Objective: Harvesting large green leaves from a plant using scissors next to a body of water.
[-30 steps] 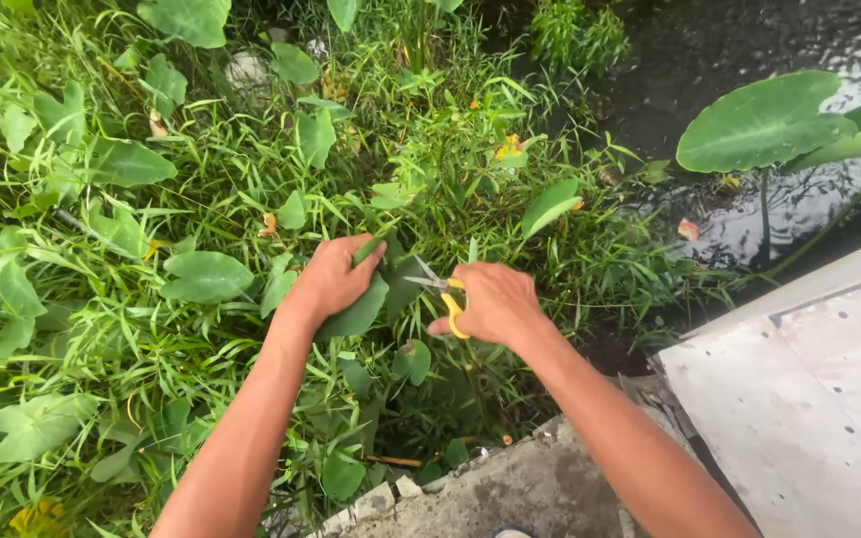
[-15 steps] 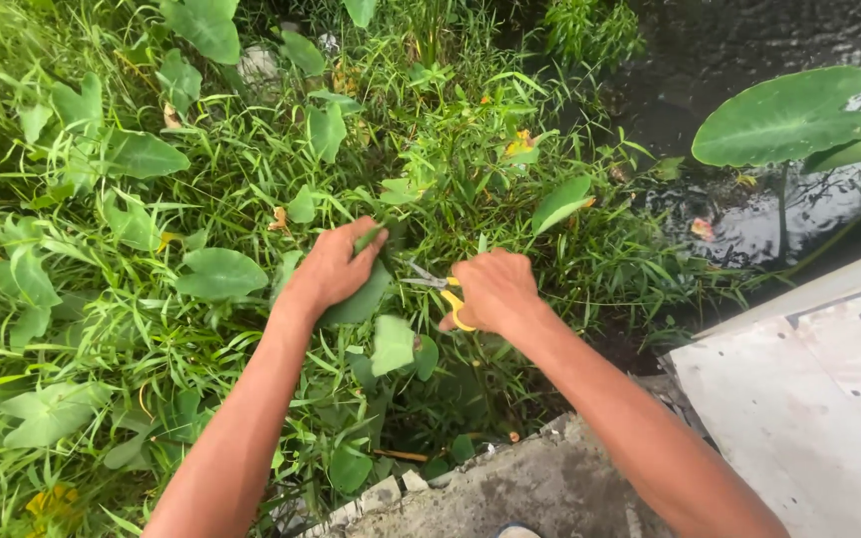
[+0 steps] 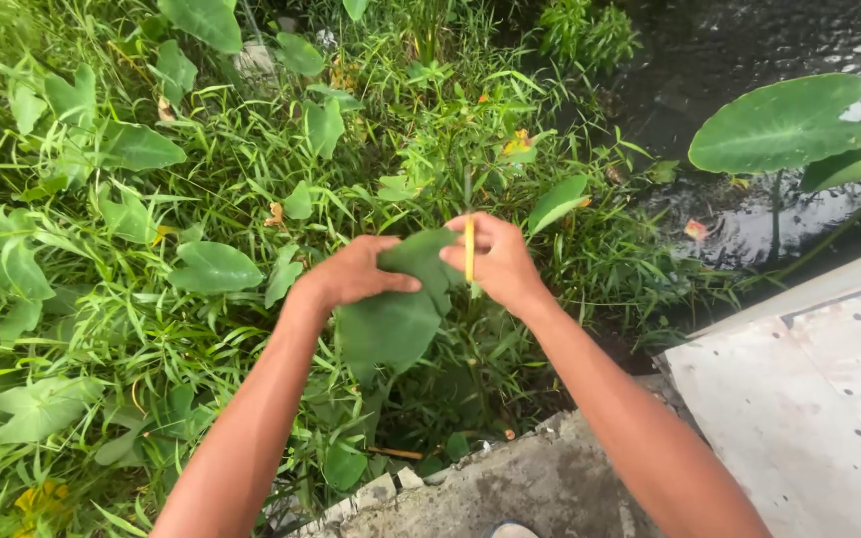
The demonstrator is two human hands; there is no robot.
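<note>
Head view, looking down past two bare forearms at a bank thick with grass (image 3: 102, 329) and broad heart-shaped leaves. At the far left, weeds and pale green leaves crowd together, with a yellowed leaf (image 3: 40, 498) low in the corner. Toward the middle, the left hand (image 3: 351, 271) is curled over the top edge of a large dark green leaf (image 3: 391, 324), fingers closed on it and thumb pressed along its face. The leaf hangs below and between both hands, its blade spread flat and facing the camera, above the tangle of stems. Just right of it, the right hand (image 3: 498, 257) is closed in a loose fist around a thin yellow handle (image 3: 468, 249), which stands upright between the fingers and touches the leaf's upper right edge; the tool's working end is hidden, so its kind cannot be told. Below the hands, a rough concrete ledge (image 3: 540, 483) runs along the bottom. Further right lies a flat pale slab (image 3: 809, 399). At the upper right, dark rippled water (image 3: 749, 50) shows, with a big round leaf (image 3: 779, 122) standing over it on a stalk.
</note>
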